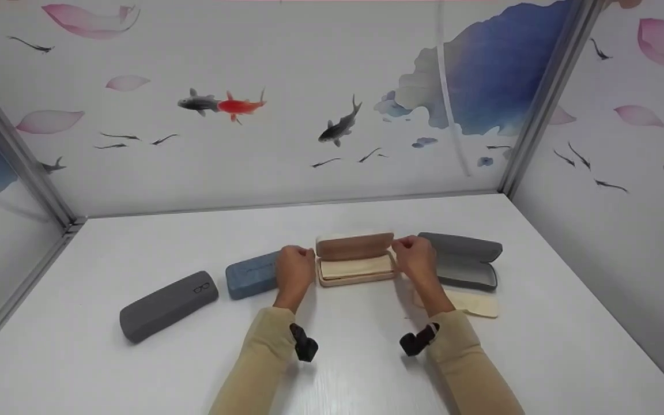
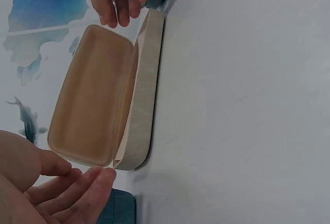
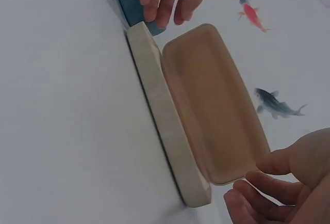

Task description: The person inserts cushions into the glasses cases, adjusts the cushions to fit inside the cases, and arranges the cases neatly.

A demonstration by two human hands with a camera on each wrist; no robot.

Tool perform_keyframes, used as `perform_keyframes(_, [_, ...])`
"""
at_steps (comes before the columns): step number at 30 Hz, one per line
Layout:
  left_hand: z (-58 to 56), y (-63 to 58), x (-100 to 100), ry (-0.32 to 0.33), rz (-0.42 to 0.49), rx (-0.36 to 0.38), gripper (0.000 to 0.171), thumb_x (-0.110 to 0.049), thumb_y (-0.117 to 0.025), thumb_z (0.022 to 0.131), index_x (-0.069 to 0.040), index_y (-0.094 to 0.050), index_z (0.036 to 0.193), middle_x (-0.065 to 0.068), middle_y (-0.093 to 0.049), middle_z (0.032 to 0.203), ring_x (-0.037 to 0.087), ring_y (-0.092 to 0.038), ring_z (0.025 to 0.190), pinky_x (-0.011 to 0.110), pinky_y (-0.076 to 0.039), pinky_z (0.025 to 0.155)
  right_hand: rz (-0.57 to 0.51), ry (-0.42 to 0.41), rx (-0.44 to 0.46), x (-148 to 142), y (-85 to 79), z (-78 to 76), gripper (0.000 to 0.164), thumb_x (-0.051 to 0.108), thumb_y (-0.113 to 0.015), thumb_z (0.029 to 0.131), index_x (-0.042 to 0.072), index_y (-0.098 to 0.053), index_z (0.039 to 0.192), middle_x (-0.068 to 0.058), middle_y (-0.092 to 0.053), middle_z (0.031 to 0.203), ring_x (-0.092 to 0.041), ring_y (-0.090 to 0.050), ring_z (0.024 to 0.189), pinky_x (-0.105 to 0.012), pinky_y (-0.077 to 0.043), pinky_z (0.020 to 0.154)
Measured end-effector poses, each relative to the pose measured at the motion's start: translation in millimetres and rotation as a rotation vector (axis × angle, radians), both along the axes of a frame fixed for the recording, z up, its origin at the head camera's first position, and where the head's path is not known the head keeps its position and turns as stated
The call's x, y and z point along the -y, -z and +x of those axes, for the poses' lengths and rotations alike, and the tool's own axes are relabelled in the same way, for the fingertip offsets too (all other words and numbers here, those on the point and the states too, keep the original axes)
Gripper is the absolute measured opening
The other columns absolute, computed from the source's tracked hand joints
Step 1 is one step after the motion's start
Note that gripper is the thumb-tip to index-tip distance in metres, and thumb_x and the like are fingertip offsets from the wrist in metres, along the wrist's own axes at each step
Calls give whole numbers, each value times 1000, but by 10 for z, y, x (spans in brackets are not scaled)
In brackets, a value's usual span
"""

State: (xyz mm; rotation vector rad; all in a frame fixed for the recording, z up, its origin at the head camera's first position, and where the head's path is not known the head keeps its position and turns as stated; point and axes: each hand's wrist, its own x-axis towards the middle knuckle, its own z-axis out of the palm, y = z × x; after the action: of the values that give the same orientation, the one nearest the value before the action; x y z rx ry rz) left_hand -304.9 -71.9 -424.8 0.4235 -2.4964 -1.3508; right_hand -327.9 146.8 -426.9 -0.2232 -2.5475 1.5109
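Note:
A beige glasses case stands with its lid raised, showing a brown lining. Inside lies a folded cream cloth. My left hand is at the left end of this case, its fingertips right by the lid's edge in the left wrist view. At the other end, my right hand has thumb and index fingertips right at the lid's corner, with the fingers loosely bent. Partly behind my left hand lies a closed blue glasses case.
A closed dark grey glasses case lies at the left. To the right, another grey case stands open, with a cream cloth on the white table before it. Printed panels enclose the table's back and sides.

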Motion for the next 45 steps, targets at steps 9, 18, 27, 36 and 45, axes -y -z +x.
perform_keyframes(9, [-20,-136,-21,129,19,36,46,-31,-47,107,1,-64,79,2,-49,63,14,-45,57,29,-40,56,-29,-96,118,-10,-125,-10,68,53,-57,97,-3,-56,136,-24,-59,137,-37,-57,126,-49,-47,105])
perform_keyframes(18, [-89,-238,-106,202,-45,118,67,-47,-35,108,11,-66,112,27,-70,110,35,-68,97,48,-53,95,-251,-171,321,-27,-166,-183,83,55,-53,99,-2,-29,154,-23,-36,158,-37,-37,146,-47,-40,117])
perform_keyframes(27, [-163,-235,-155,184,-66,134,66,-48,-40,106,12,-68,112,29,-69,115,41,-67,108,49,-53,98,-182,-208,400,-39,-188,-245,89,52,-50,101,-10,-16,154,-30,-34,155,-43,-42,142,-51,-49,107])
perform_keyframes(36, [-132,-283,-179,163,-5,123,61,-40,-53,102,17,-60,120,34,-66,117,44,-65,110,51,-53,98,-127,-219,457,-88,-273,-248,81,52,-53,100,-7,-28,150,-29,-48,142,-36,-62,119,-43,-58,92])
perform_keyframes(45, [-147,-250,-22,220,183,256,75,-42,-64,97,14,-43,141,30,-55,140,37,-56,129,47,-45,111,-77,-273,483,-117,-284,-272,60,44,-52,103,-7,-51,135,-20,-59,122,-21,-66,93,-36,-58,87])
